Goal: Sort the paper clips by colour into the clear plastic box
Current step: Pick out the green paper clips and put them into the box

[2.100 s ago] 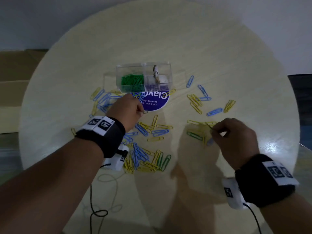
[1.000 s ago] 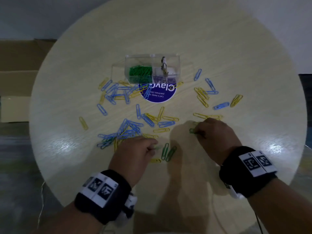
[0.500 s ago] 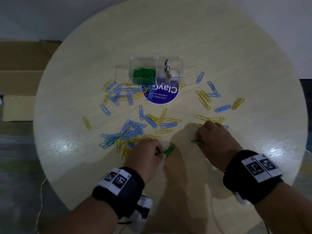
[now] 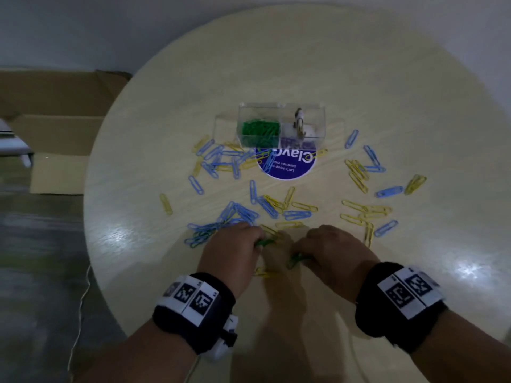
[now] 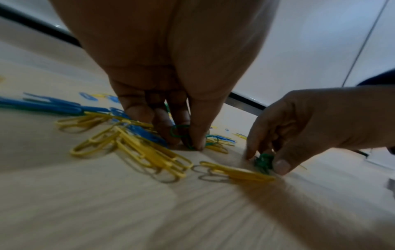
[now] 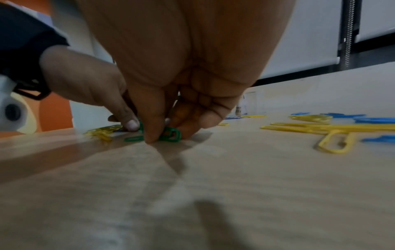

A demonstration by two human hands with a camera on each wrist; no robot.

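Note:
The clear plastic box (image 4: pixel 282 125) stands at the middle of the round table, with green clips (image 4: pixel 260 131) in its left compartment and purple ones (image 4: pixel 297 140) in the right. Near the table's front, my left hand (image 4: pixel 258 243) pinches green clips (image 5: pixel 181 133) between thumb and fingers, tips down on the wood. Close beside it, my right hand (image 4: pixel 300 258) pinches a small bunch of green clips (image 6: pixel 171 134) against the table. One more green clip (image 6: pixel 133 139) lies flat between the hands. Blue clips (image 4: pixel 237 214) and yellow clips (image 4: pixel 359 211) lie scattered around.
A round purple sticker (image 4: pixel 287 164) lies in front of the box. Yellow clips (image 5: pixel 136 148) sit just left of my left fingers. A cardboard box (image 4: pixel 55 128) stands on the floor to the left, and a thin cable (image 4: pixel 80 313) hangs by the table's near-left edge.
Both hands have drawn closer together near the front of the table. The left hand has gathered the green clips it reached for; the right has slid its green clips nearer and to the left.

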